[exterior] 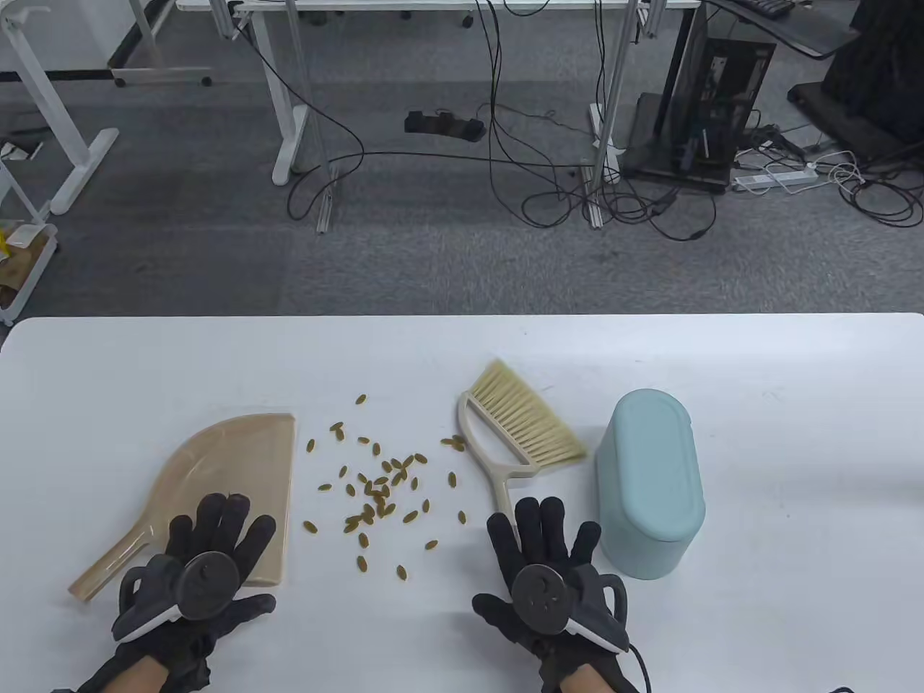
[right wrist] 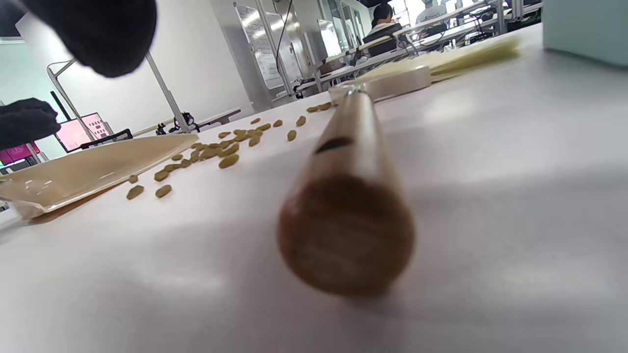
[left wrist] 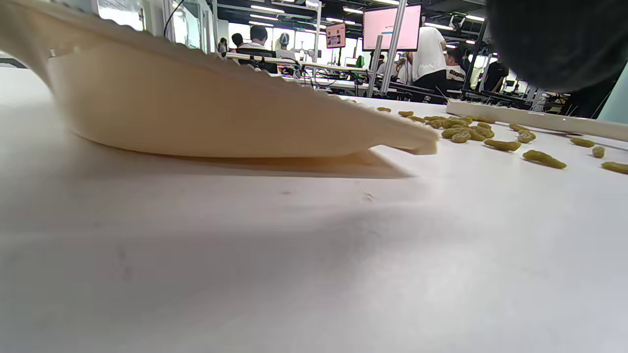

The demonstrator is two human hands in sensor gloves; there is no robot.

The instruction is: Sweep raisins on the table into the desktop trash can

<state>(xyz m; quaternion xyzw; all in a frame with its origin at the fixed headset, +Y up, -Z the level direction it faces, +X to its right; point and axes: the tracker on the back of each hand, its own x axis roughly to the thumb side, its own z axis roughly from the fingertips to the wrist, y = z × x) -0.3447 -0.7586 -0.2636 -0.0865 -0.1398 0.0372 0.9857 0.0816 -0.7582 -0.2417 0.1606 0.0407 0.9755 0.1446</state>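
Note:
Several yellow-green raisins (exterior: 379, 491) lie scattered on the white table (exterior: 794, 404) between a beige dustpan (exterior: 231, 469) and a beige hand brush (exterior: 520, 426). A light blue desktop trash can (exterior: 650, 484) stands right of the brush. My left hand (exterior: 220, 530) hovers with fingers spread over the dustpan's near end. My right hand (exterior: 541, 534) is spread over the end of the brush handle (right wrist: 348, 196), which lies on the table ungripped. The left wrist view shows the dustpan (left wrist: 196, 113) and raisins (left wrist: 466, 130). The right wrist view shows raisins (right wrist: 221, 152) and a fingertip (right wrist: 103, 29).
The table's far edge (exterior: 462, 317) runs across the middle of the table view, with grey floor, desk legs and cables beyond. The trash can stands close to my right hand's right side.

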